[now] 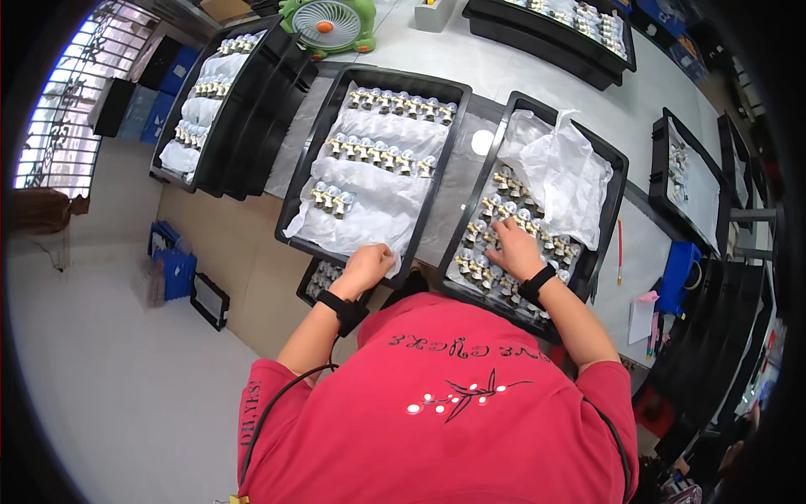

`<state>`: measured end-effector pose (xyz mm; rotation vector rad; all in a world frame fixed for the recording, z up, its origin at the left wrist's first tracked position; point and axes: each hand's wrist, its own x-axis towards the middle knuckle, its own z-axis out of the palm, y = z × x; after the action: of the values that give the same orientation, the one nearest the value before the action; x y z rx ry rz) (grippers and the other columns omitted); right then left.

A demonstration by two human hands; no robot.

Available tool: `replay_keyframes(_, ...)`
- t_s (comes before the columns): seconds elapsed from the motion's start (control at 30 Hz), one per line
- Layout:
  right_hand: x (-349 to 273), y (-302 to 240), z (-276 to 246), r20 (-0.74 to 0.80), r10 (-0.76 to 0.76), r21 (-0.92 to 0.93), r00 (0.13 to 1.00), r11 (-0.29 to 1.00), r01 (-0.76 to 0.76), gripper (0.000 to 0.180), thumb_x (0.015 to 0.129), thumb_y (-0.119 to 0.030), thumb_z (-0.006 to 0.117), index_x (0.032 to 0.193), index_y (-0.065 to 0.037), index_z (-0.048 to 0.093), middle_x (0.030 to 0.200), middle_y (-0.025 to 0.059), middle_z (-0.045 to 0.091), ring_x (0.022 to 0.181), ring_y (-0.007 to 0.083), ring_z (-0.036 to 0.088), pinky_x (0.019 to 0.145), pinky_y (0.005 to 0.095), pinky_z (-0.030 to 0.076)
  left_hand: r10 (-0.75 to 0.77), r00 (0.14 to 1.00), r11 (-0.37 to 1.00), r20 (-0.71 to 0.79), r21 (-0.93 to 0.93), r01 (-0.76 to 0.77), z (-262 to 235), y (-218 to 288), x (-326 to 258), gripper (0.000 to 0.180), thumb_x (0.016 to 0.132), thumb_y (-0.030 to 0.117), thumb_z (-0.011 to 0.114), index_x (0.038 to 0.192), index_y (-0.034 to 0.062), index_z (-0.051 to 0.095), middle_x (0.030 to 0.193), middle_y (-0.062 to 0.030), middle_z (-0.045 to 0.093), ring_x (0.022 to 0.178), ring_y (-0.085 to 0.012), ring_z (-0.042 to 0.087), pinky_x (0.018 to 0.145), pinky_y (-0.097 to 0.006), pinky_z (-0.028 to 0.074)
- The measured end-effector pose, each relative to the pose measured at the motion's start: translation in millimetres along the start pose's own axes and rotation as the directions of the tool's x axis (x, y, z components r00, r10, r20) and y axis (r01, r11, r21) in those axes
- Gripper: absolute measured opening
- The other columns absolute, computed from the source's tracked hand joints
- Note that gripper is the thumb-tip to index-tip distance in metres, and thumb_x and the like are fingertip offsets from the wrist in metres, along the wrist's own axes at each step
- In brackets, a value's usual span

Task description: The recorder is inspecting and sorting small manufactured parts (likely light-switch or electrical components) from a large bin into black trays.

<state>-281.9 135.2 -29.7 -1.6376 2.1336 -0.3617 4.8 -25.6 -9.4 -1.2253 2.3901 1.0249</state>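
left hand pinches the near edge of the white paper liner in the middle black tray on the counter. right hand, fingers loosely spread, rests on small capped parts in the right black tray, beside crumpled white paper.

A shallow black rectangular plastic tray lies on the pale table, lined with crumpled white tissue paper. On the paper sit three rows of small clear-domed parts with cream bases; the nearest row is short, only a few pieces at the left. The left hand rests on the paper's near edge.

Just to its right lies a second black rectangular tray, its white tissue sheet bunched up toward the far end. Many small domed parts crowd its near half in loose rows. The right hand lies flat upon them.
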Motion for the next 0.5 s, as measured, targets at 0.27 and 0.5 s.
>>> replay_keyframes(0.27,-3,-6,9,-0.028,0.125,-0.126,0.992,0.984,-0.127,0.053,0.068,-0.030,0.076,0.107,-0.006,0.050,0.093,0.0157,0.056,0.078,0.0330,0.063,0.064,0.0421,0.051,0.189,0.978,0.977,-0.089,-0.082,-0.196,-12,9,5,0.028,0.084,0.016,0.062,0.107,-0.0005,0.061,0.092,-0.0178,0.066,0.081,-0.0303,0.063,0.074,-0.037,0.049)
replay_keyframes(0.5,1,-10,27,-0.045,0.224,-0.098,0.974,0.969,-0.227,0.057,0.072,-0.035,0.073,0.113,-0.006,0.048,0.089,0.0177,0.060,0.076,0.0350,0.064,0.065,0.0436,0.051,0.282,0.959,0.855,-0.040,-0.444,-0.270,-29,58,3,0.028,0.087,0.014,0.062,0.111,0.0009,0.060,0.096,-0.0110,0.066,0.089,-0.0184,0.063,0.079,-0.031,0.049)
